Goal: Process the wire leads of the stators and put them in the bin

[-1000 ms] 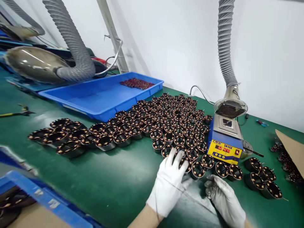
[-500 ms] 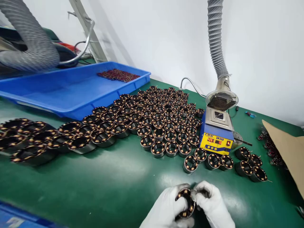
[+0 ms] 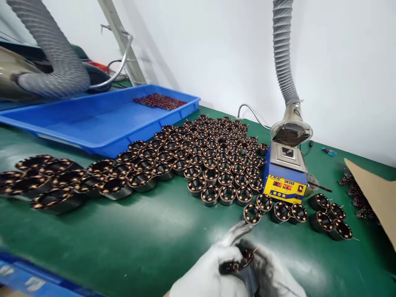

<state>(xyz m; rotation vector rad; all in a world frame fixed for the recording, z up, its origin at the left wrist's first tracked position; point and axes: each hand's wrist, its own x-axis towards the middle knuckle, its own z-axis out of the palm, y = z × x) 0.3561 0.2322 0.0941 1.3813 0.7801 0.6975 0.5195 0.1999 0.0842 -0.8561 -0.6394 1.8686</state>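
Note:
A dark ring-shaped motor stator (image 3: 247, 274) with copper windings is held low in the view, tilted on its side. My left hand (image 3: 206, 270), in a white glove, grips it from the left, the thumb by its opening and the grey-stained forefinger stretched away from it. My right hand (image 3: 276, 270), also gloved and with darkened fingers, is closed against the stator's right side; motion blurs its fingertips. Just beyond my left forefinger stands a stator (image 3: 252, 214) on the green bench (image 3: 148, 243).
Many upright stators (image 3: 212, 175) spread across the bench. A blue-and-yellow solder pot (image 3: 286, 181) displays red digits beneath an extraction hose (image 3: 283, 53). At left is a large blue tray (image 3: 102, 144) with small dark red parts (image 3: 161, 101). Cardboard (image 3: 371, 194) lies at right.
The held stator has turned from facing me to lying tilted on its side. My left forefinger has stretched out, and my right hand has moved from its rim to its side. The view has shifted slightly.

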